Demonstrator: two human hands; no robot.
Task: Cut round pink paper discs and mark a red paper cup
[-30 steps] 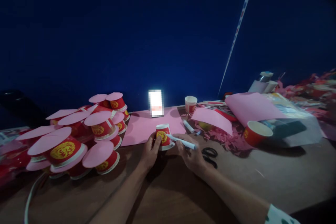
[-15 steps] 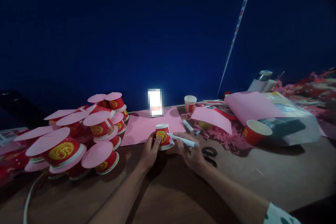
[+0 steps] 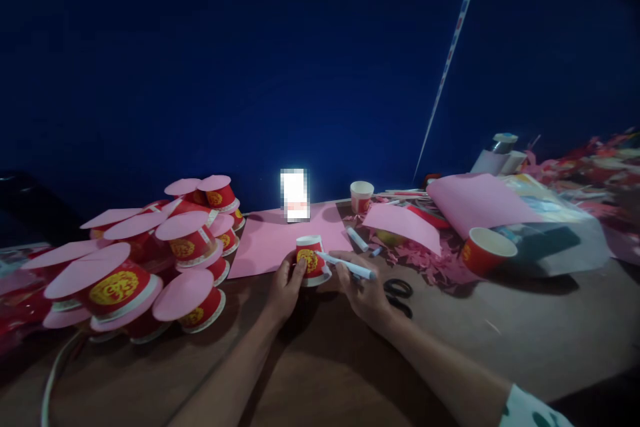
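My left hand [image 3: 289, 285] grips a red paper cup [image 3: 311, 265] with a yellow emblem, turned upside down over the table. A white strip hangs at the cup's lower right rim. In my right hand [image 3: 364, 288] is a white marker pen [image 3: 353, 265], pinched between the fingers, its tip at the cup's right side. Whether the tip touches the cup I cannot tell. Behind the cup lies a pink paper sheet [image 3: 265, 247]. Black scissor handles [image 3: 399, 288] show just right of my right hand.
Several red cups topped with pink paper discs [image 3: 87, 270] are piled at the left. A bright phone-like screen [image 3: 295, 195] stands at the back. To the right are a tilted red cup [image 3: 490, 252], an upright cup [image 3: 361, 197], a glue stick [image 3: 357, 239] and pink paper scraps [image 3: 425, 263].
Both hands keep the same hold on the cup and the marker pen. The view has shifted very slightly; nothing else has visibly moved.
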